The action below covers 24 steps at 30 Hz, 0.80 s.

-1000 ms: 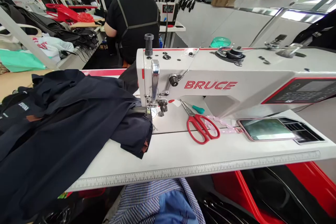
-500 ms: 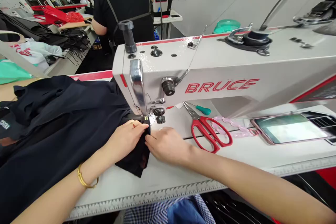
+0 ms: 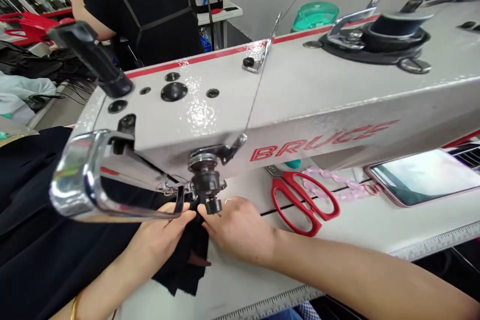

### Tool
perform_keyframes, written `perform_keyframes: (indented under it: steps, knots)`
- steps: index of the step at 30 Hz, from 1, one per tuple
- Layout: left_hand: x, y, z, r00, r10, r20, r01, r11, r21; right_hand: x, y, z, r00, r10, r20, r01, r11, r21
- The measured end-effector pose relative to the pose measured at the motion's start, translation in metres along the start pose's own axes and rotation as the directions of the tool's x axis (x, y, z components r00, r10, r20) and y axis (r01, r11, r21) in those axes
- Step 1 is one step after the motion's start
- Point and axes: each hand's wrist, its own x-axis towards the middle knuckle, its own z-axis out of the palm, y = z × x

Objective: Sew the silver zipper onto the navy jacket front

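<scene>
Dark navy fabric (image 3: 93, 255) lies across the left of the table and runs under the head of a white sewing machine (image 3: 300, 95). My left hand (image 3: 159, 232) is closed on the fabric just left of the needle area, partly behind the chrome take-up guard (image 3: 82, 180). Its thumb points toward the needle. On the other side, my right hand (image 3: 238, 227) pinches the fabric's edge with curled fingers, close to the left fingertips. Below both hands a loose flap of the cloth hangs over the white tabletop. The needle and presser foot are hidden.
Red-handled scissors (image 3: 300, 200) lie right of my right hand, beside a pink chain (image 3: 337, 185) and a phone (image 3: 431, 175). A ruler strip (image 3: 270, 305) edges the table. Behind the machine a person in black (image 3: 146, 15) works, and a green container (image 3: 315, 15) stands.
The view has moved closer and higher over the machine head. Both hands stay on the fabric near the needle; the left thumb is now extended, and more of the loose flap shows below.
</scene>
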Motion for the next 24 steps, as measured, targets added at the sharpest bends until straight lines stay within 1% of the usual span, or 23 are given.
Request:
perform_keyframes:
  steps: [3, 5, 9, 11, 13, 16, 19, 24]
  knots:
    - [0.002, 0.001, -0.001, 0.999, -0.01, 0.03, 0.011, 0.999, -0.036, -0.001, 0.001, 0.003, 0.999, -0.043, 0.006, 0.043, 0.999, -0.001]
    - [0.004, 0.003, -0.001, 0.999, 0.011, 0.05, -0.009, 0.999, -0.039, -0.002, 0.002, 0.005, 0.998, -0.068, 0.0, 0.068, 0.998, 0.001]
    - [0.011, 0.011, -0.003, 0.998, 0.063, 0.031, -0.065, 0.997, 0.05, -0.003, 0.001, 0.008, 0.994, -0.103, -0.021, 0.103, 0.995, 0.012]
    - [0.016, 0.015, -0.004, 0.998, 0.066, 0.019, -0.068, 0.991, 0.113, -0.002, 0.001, 0.008, 0.995, -0.095, -0.038, 0.096, 0.995, 0.016]
    - [0.018, 0.016, -0.004, 0.997, 0.072, 0.041, -0.076, 0.988, 0.135, -0.002, 0.0, 0.007, 0.995, -0.09, -0.047, 0.091, 0.996, 0.021]
    - [0.017, 0.012, -0.002, 0.995, 0.087, 0.057, -0.093, 0.99, 0.108, -0.001, -0.001, 0.005, 0.995, -0.086, -0.043, 0.087, 0.996, 0.031]
    - [0.018, 0.008, 0.0, 0.995, 0.087, 0.044, -0.091, 0.992, 0.088, -0.001, -0.001, 0.004, 0.997, -0.075, -0.033, 0.077, 0.996, 0.039]
    - [0.023, 0.005, -0.001, 0.998, 0.031, 0.046, -0.033, 0.998, 0.044, 0.002, 0.0, 0.002, 0.999, -0.021, -0.049, 0.022, 1.0, 0.022]
